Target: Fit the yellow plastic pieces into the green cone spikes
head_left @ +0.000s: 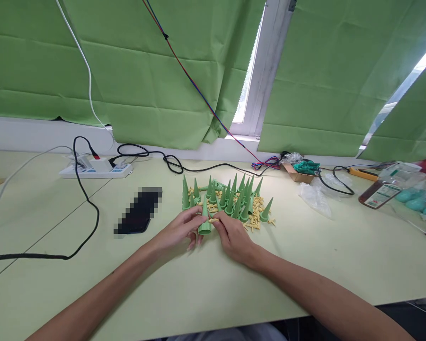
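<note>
A green cone (pixel 205 226) with a wide hollow base is held upright between the thumb and fingers of my left hand (pixel 184 228). My right hand (pixel 232 235) pinches a small yellow piece (pixel 214 220) against the cone's right side. Just behind both hands stand several more green cones (pixel 229 203), points up, in a cluster. Small yellow pieces (pixel 257 208) lie scattered among them and to their right. One cone (pixel 266 211) stands at the right edge of the group.
A dark phone (pixel 138 213) lies left of my hands. Behind it is a white power strip (pixel 122 170) with black cables. Toward the right are a small cardboard box (pixel 298 175), clear plastic (pixel 315 199) and a labelled bottle (pixel 379 192) on the table (pixel 184 293).
</note>
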`<state>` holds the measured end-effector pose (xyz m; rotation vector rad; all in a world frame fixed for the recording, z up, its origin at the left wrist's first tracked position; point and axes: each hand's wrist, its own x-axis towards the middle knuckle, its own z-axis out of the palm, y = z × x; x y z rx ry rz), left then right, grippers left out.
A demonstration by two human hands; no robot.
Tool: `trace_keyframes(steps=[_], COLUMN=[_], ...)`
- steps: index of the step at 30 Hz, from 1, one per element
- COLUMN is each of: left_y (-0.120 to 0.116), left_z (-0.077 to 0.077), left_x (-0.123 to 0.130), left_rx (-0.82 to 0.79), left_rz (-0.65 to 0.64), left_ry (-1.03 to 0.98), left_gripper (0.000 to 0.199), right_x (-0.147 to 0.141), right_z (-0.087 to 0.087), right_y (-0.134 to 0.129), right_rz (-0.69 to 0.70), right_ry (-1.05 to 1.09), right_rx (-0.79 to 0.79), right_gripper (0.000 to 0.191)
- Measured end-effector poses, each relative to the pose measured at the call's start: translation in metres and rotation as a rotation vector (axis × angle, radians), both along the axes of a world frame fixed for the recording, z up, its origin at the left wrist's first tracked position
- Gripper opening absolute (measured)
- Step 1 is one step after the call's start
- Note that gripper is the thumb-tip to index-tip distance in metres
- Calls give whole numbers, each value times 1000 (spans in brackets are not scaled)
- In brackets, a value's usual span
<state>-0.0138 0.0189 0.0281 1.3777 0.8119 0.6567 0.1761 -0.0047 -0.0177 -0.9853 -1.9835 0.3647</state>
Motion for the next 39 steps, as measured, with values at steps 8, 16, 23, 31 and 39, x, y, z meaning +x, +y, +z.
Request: trace_keyframes(steps=[8, 16, 23, 31, 39], left_y=[-3, -3, -4, -2, -1], left_z=[6, 5, 8, 2, 2], left_x=[-1, -2, -1, -3, -2], left_rx=[164, 265, 275, 295, 294], left_rz=[2, -16, -12, -37, -41], left_ry=[76, 101, 97, 84, 80], left_gripper=[32, 31, 29, 25, 25], right_x=[0, 0, -1, 0, 0], right_z=[-1, -3, -4, -4, -3], right_y=[0, 0, 1, 0, 1], right_rz=[2, -1, 18, 30, 13], right_ry=[-28, -41, -33, -26, -36], right_rx=[-32, -48, -63, -73, -71], right_gripper=[25, 24, 23, 23, 25])
